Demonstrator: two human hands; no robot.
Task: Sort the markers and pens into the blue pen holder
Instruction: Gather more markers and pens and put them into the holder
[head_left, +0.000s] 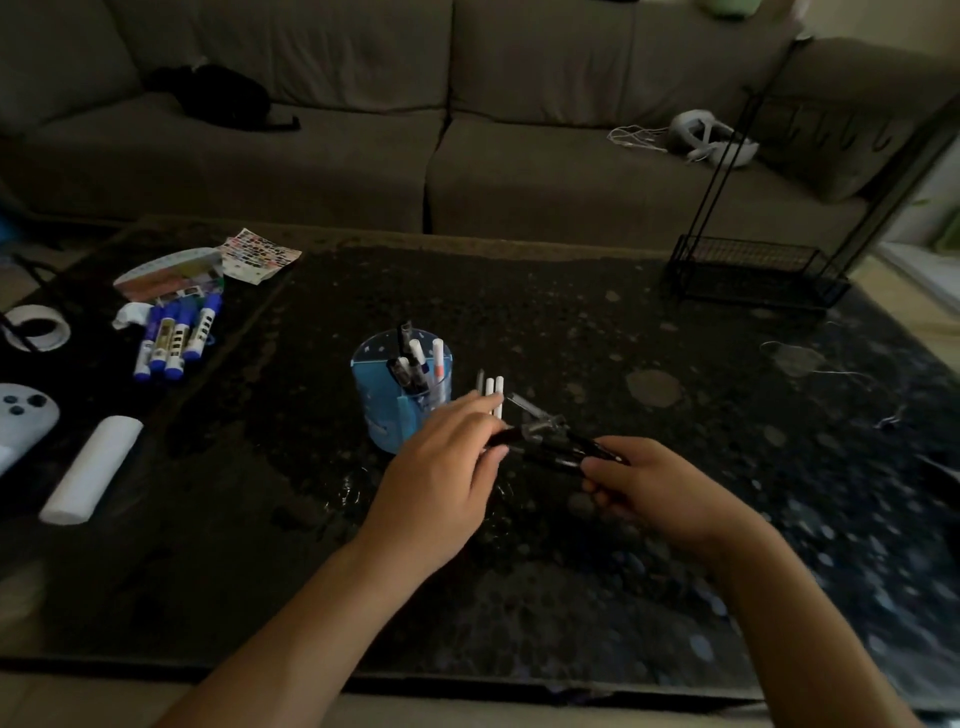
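Black pens (558, 449) bunched between my hands, right hand (660, 493) fingers gripping them, left hand (441, 478) fingers pinching too, blue holder (384, 415) just beside on counter (571, 571).

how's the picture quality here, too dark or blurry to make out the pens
Head view: dim and underexposed, so the dark pens between the left hand and right hand blur into the black table; white markers and the blue pen holder stay readable; wide-angle bending at the edges, soft smear at lower right.
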